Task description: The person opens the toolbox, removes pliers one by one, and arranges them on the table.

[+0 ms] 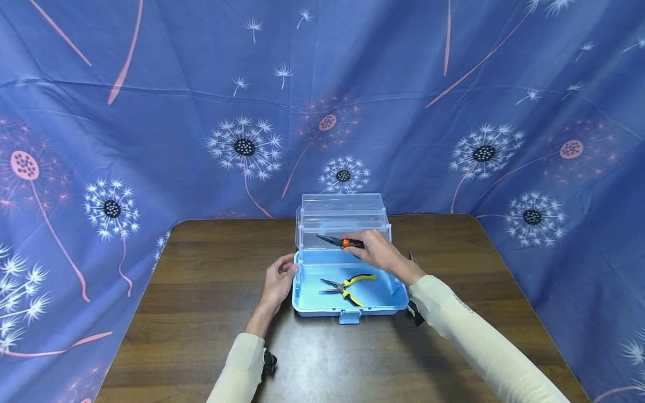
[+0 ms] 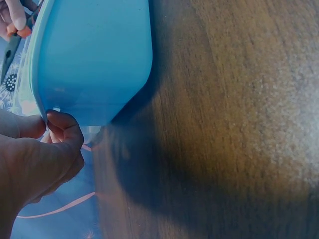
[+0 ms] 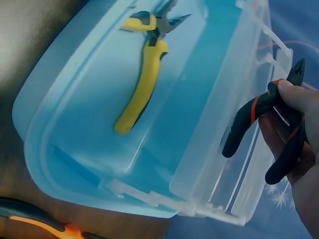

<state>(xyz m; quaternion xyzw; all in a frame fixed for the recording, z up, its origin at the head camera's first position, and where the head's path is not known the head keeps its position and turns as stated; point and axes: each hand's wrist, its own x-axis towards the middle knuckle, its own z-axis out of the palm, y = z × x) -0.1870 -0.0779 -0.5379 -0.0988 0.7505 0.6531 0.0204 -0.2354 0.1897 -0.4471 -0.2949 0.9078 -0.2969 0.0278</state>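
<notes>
Head view: our right hand (image 1: 375, 249) grips orange-black pliers (image 1: 345, 243) above blue box (image 1: 322, 311), nose pointing just past nine o'clock; yellow pliers (image 1: 344, 287) inside, at six o'clock. Our left hand (image 1: 278, 280) pinches box edge, ten o'clock.

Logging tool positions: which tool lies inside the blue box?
The yellow-handled pliers; the right hand holds an orange-trimmed pair, and another orange-trimmed tool lies on the table beside the box.
</notes>
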